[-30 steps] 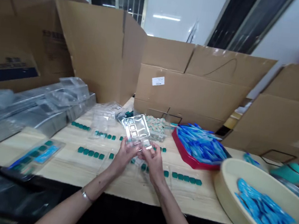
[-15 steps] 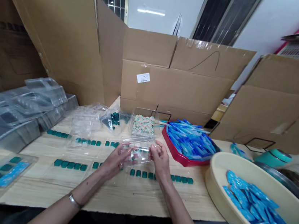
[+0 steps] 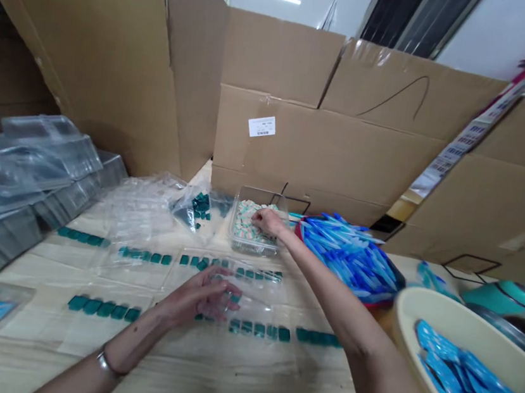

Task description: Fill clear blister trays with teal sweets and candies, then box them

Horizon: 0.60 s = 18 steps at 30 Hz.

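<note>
Your right hand (image 3: 269, 221) has left the clear blister tray (image 3: 260, 292) and reaches to 12 o'clock into the clear plastic tub (image 3: 246, 249) of speckled pieces (image 3: 244, 223); its grasp is unclear. Your left hand (image 3: 197, 300) lies open on the tray. Rows of teal pieces (image 3: 105, 308) are already laid on the desk (image 3: 201, 380); the tub is still well filled.

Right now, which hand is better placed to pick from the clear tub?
Right, probably. The right hand is at the tub, fingers among the speckled pieces. The left hand lies farther off, over the clear tray near the teal pieces.
</note>
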Available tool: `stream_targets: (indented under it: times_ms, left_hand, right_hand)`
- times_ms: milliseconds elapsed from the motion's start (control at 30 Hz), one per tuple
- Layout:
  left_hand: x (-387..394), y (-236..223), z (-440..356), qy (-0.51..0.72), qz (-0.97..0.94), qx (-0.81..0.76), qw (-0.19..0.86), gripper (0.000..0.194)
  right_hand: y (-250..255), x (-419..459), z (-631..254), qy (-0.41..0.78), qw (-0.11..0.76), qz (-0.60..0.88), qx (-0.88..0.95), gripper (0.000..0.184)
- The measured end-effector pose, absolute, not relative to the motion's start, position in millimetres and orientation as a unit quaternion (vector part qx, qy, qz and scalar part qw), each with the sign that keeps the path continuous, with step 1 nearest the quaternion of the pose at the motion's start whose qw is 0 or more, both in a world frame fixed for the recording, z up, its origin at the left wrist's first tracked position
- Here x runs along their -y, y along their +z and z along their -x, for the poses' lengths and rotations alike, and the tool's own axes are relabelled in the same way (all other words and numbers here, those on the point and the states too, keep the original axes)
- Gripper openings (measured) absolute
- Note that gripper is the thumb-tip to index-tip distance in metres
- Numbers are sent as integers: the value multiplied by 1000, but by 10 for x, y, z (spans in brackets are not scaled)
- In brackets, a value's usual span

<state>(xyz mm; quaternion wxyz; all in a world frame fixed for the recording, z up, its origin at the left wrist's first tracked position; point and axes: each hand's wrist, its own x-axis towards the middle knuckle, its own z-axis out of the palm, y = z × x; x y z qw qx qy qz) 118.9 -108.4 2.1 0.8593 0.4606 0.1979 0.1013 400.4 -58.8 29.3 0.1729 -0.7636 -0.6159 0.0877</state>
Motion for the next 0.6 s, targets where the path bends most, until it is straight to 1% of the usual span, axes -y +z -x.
stream_targets:
  times_ms: [200, 367, 433, 533, 600]
  left_hand:
    - [1035, -57, -1170, 109, -413, -198, 882, 35]
    - [1028, -69, -1175, 97, -390, -195, 895, 34]
    - [1031, -67, -1171, 96, -381, -187, 900, 35]
    - [1035, -65, -1165, 94, -375, -183, 904, 35]
    - [1037, -65, -1164, 92, -377, -183, 904, 36]
  right_hand:
    - [133, 387, -4169, 126, 165, 767, 607, 3]
    - [131, 446, -4216, 134, 183, 763, 605, 10]
    - [125, 463, -4247, 156, 206, 757, 600, 10]
    - [114, 452, -4287, 217, 273, 730, 587, 14]
    - [120, 421, -4285, 236, 291, 711, 595, 16]
